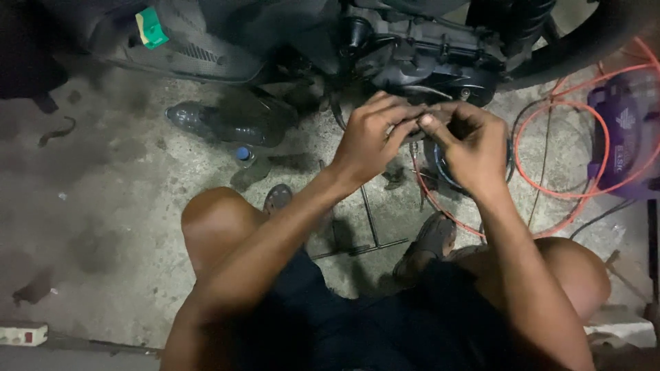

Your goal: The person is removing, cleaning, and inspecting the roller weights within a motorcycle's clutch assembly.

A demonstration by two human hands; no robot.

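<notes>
Two bare hands meet over a stained concrete floor (103, 206) beneath a parked scooter; at far left a green tag (150, 27) hangs from the scooter's dark body panel (206, 48); a dark plastic bottle (220, 120) lies on its side below it, a blue-capped one (249, 165) just beside; the left hand (368, 141) and the right hand (474, 148) touch at the fingertips, both closed narrow around a small dark part (430, 118) held just below the engine casing (426, 58); what kind of part it is cannot be told; it appears not yet fitted, the work seemingly midway; orange cable (550, 117) coils at right beside a purple box (622, 130).
</notes>
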